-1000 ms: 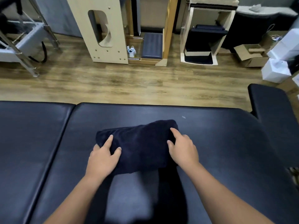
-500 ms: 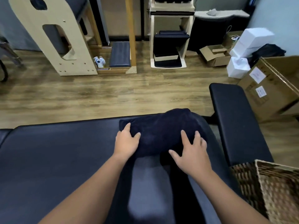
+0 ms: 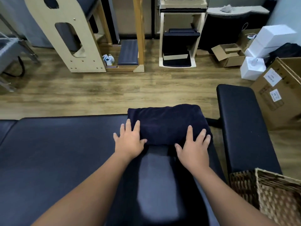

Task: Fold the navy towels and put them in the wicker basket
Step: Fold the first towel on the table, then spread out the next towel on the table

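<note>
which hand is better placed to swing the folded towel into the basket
Probably the right hand: it rests on the navy towel's right end, nearer the wicker basket. The left hand is farther.

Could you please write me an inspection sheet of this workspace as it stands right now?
Surface: black padded table, with a separate black padded bench to its right.
Job's things: folded navy towel lying at the table's far right end; wicker basket at lower right, its contents not visible.
Clutter: nothing seen on the table besides the towel.
Grip: left hand and right hand rest flat on the towel's near edge, fingers straight.
Cables: a dark loop near the metal frame at far left; cannot tell what it is.
Surroundings: wood floor, wooden equipment, cardboard boxes, white boxes.
</note>
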`<act>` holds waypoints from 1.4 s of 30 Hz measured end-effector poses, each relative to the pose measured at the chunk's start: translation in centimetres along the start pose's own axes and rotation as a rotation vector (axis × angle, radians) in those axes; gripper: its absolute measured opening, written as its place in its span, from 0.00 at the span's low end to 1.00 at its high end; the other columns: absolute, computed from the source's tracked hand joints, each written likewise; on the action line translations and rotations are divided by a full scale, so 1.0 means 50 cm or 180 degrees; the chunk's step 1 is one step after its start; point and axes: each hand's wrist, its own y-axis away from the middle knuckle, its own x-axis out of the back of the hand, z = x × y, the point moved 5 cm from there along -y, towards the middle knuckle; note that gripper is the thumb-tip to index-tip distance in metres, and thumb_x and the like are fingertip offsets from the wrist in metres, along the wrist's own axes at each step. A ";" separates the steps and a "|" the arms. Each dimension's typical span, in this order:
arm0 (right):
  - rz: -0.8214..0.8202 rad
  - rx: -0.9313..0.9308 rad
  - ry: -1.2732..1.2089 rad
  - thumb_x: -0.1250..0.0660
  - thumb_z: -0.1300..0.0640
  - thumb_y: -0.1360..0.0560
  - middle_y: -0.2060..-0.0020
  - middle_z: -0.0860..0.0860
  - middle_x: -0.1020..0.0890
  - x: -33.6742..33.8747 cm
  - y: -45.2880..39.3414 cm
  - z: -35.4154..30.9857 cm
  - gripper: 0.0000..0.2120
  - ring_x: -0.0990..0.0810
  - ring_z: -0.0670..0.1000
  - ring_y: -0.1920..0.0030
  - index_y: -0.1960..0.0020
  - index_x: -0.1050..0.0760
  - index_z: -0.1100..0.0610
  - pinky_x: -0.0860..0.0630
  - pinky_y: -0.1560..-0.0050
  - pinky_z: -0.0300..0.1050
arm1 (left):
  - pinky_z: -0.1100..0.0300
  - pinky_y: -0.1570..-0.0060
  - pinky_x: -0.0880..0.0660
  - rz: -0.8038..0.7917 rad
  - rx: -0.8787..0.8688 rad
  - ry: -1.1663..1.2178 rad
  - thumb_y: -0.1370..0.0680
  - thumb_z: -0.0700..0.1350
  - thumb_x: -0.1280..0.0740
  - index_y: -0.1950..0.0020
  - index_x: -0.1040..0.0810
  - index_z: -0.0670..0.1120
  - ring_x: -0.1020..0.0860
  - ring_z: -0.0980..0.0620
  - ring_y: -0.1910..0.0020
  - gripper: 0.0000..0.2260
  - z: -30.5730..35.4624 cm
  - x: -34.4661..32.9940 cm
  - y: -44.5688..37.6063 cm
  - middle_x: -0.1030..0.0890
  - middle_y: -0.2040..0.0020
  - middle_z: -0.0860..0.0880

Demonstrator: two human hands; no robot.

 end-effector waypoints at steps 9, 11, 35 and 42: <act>-0.0539 0.0725 -0.0441 0.33 0.42 0.22 0.20 0.61 0.52 -0.081 0.158 -0.065 0.38 0.48 0.61 0.20 0.20 0.45 0.55 0.33 0.28 0.57 | 0.54 0.39 0.26 -0.0141 0.0351 0.1023 0.21 0.53 0.34 0.32 0.23 0.49 0.23 0.45 0.36 0.18 -0.150 -0.005 0.240 0.19 0.38 0.48; -0.0901 0.1153 -0.0186 0.34 0.41 0.23 0.22 0.56 0.39 -0.119 0.216 -0.099 0.31 0.38 0.57 0.23 0.25 0.34 0.52 0.32 0.29 0.55 | 0.58 0.40 0.26 -0.0215 0.0642 0.1317 0.20 0.52 0.34 0.34 0.21 0.50 0.21 0.47 0.38 0.16 -0.202 -0.026 0.322 0.17 0.39 0.49; -0.3308 0.3141 0.1293 0.33 0.36 0.24 0.32 0.48 0.22 -0.377 1.039 -0.237 0.29 0.25 0.49 0.32 0.29 0.24 0.52 0.31 0.35 0.40 | 0.61 0.74 0.42 0.0856 0.3186 0.3840 0.20 0.45 0.32 0.61 0.24 0.46 0.36 0.52 0.71 0.10 -0.494 -0.415 1.378 0.35 0.73 0.53; -0.3850 0.3142 0.1421 0.34 0.37 0.23 0.29 0.48 0.25 -0.438 1.066 -0.317 0.30 0.27 0.48 0.30 0.28 0.26 0.53 0.34 0.35 0.40 | 0.63 0.75 0.40 0.1007 0.3550 0.4146 0.19 0.46 0.32 0.55 0.20 0.43 0.32 0.54 0.68 0.09 -0.548 -0.419 1.399 0.29 0.63 0.49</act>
